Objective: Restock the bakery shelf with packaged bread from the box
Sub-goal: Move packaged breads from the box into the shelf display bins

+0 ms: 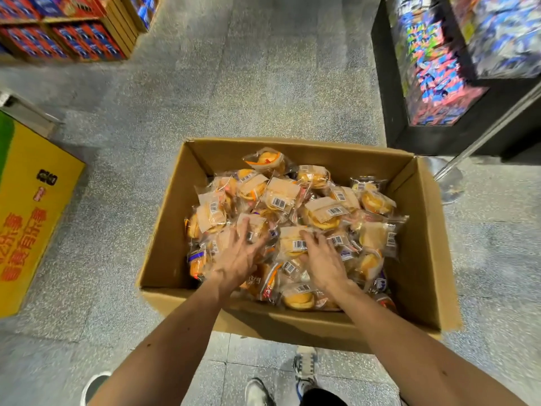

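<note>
cardboard box (424, 230) sits open on floor (263, 98), close to shoes (304, 366), so reaching in is easy. bread packs (281, 197) piled loose inside. left hand (237, 256) and right hand (325, 259) lie on top of pile, fingers (311, 238) spread wide, not pinching, maybe to scoop many at once.
</note>
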Tool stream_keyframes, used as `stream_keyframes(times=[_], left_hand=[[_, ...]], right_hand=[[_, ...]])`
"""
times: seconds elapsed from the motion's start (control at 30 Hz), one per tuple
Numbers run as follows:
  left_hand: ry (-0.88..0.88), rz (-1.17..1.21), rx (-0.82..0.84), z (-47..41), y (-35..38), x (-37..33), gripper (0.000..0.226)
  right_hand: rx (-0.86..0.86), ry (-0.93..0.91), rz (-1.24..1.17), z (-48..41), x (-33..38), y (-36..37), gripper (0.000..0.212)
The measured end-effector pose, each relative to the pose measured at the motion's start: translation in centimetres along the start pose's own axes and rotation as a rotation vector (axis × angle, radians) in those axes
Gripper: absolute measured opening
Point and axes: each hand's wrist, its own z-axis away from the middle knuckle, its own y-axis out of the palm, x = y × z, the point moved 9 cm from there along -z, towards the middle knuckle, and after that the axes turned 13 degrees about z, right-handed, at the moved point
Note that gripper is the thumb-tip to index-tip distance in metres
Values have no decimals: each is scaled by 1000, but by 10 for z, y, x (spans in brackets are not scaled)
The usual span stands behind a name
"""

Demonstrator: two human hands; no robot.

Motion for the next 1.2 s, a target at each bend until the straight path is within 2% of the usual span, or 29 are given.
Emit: stream_keyframes(times=[0.13, 0.23, 0.4, 0.5, 0.63, 0.73, 0.83, 0.93, 1.1, 1.2], left_hand=[[61, 32, 11, 15, -7, -1, 72], [92, 27, -6, 26, -21, -1, 70], [190, 45, -7, 52, -53, -3, 76], [333, 59, -22, 58, -73, -4, 80], [486, 222, -55, 72, -100, -20, 76], [494, 393, -43, 87, -117, -42, 73], [566, 561, -19, 103, -129, -80, 66], [675, 621, 68, 130, -124, -135, 64], [853, 628, 216, 201, -88, -249, 63], [969, 590, 327, 263, -42, -318, 65]], right_hand=[[137, -15, -131, 15, 5, 2, 66], [174, 19, -235, 29, 6, 1, 64], [162, 210, -872, 65, 8, -18, 55], [83, 286, -1056, 85, 10, -26, 49], [6, 314, -1351, 117, 15, -30, 38], [-76, 375, -1467, 150, 9, -30, 51], [-177, 403, -1581, 196, 3, -43, 47], [-303, 395, -1602, 252, -12, -57, 47], [-529, 387, -1562, 372, -46, -60, 63], [-693, 496, -1567, 459, -74, -34, 65]])
